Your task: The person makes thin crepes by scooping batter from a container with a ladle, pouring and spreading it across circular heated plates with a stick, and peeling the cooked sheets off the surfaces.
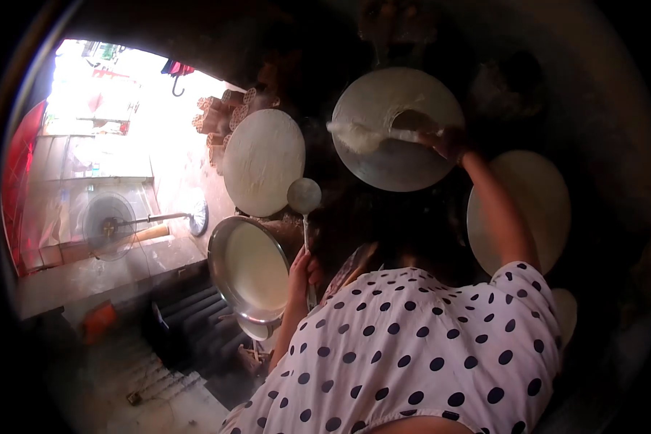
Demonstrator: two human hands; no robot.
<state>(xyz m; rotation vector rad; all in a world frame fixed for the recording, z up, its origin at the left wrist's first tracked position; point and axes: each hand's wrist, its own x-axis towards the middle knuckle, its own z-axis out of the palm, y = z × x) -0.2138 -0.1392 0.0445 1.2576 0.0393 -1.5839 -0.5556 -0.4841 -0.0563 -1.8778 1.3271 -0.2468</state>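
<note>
My left hand (305, 270) is closed around the thin handle of a ladle (304, 195), its round bowl raised beside a large metal basin (219, 273) of creamy white liquid (257, 264). My right hand (447, 142) grips a long pale stick-like tool (405, 134) over a wide round pale cooking surface (401, 170). At the tool's far end is a whitish mass (359, 139), whose kind I cannot make out. A dark rounded patch shows just behind the tool. Shadow partly hides my right fingers.
Pale round discs stand on the left (264, 163) and right (521, 210) of the cooking surface. Hollow bricks (228, 116) are stacked behind the left disc. Farther left are a standing fan (110, 226) and a bright opening. Dark ridged slabs (199, 311) lie below the basin.
</note>
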